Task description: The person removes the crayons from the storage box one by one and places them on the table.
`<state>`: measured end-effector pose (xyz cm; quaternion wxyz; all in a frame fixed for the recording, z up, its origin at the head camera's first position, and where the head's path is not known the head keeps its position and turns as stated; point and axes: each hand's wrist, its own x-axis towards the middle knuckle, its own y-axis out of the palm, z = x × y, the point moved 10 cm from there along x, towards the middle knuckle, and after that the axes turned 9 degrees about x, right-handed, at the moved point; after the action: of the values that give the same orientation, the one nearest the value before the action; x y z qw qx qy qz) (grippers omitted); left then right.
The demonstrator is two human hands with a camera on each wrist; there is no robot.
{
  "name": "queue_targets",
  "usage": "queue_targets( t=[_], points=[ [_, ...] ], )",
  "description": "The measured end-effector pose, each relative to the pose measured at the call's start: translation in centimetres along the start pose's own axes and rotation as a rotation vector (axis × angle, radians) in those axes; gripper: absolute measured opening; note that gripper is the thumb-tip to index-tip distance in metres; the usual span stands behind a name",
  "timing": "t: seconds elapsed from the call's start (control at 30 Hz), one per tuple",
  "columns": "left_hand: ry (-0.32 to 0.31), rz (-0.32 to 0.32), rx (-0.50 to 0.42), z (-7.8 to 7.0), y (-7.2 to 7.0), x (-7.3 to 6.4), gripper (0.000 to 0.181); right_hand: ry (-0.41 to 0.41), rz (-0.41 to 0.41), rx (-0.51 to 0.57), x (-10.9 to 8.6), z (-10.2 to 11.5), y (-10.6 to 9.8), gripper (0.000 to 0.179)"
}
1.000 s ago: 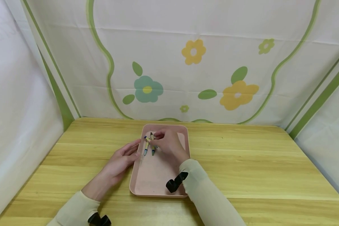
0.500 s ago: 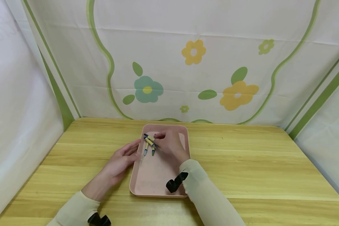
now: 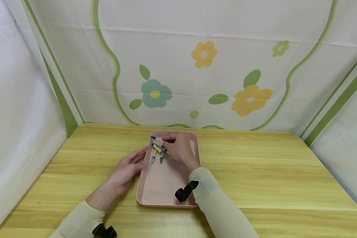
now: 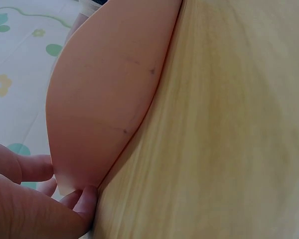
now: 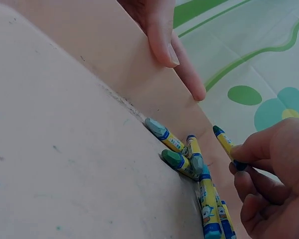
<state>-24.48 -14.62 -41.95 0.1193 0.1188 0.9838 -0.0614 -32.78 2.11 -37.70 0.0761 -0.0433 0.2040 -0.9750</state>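
My right hand (image 3: 181,148) pinches a crayon (image 5: 224,141) with a dark green tip and a yellow and blue wrapper between thumb and fingers. It is over the far left part of a pink tray (image 3: 163,185). Several crayons lie heaped below it along the tray's left wall. Among them are a pale blue-tipped crayon (image 5: 164,134), a green-tipped crayon (image 5: 177,160) and a teal-ended crayon (image 5: 209,209). My left hand (image 3: 128,170) holds the tray's left rim, its thumb (image 5: 162,40) over the edge and its fingers outside.
The tray lies on a wood-grain table (image 3: 256,175). Behind it hangs a white curtain (image 3: 178,76) printed with flowers. Faint crayon smudges mark the tray's floor. A black wrist camera (image 3: 184,192) sits at the right sleeve.
The crayon in my right hand has shifted toward the tray's far end, away from the heap. Crayons in the heap show more fully. My left hand and the tray have stayed put.
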Motion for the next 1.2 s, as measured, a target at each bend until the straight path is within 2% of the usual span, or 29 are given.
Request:
queue_targets(
  t=[0.17, 0.4, 0.57, 1.2],
  points=[
    [0.0, -0.001, 0.0, 0.0, 0.0, 0.0, 0.06, -0.029, 0.007, 0.06, 0.0, 0.2, -0.1, 0.026],
    [-0.007, -0.006, 0.009, 0.0, 0.0, 0.1, 0.059, 0.041, -0.025, 0.067, -0.3, -0.2, -0.6, 0.025],
    [-0.005, -0.006, 0.015, -0.1, 0.0, 0.1, 0.059, 0.054, -0.052, 0.065, -0.3, 0.1, -1.0, 0.023],
    [-0.02, -0.022, 0.007, 0.2, -0.3, 0.0, 0.06, 0.053, -0.177, -0.096, -0.9, 0.9, -2.7, 0.013]
  ],
)
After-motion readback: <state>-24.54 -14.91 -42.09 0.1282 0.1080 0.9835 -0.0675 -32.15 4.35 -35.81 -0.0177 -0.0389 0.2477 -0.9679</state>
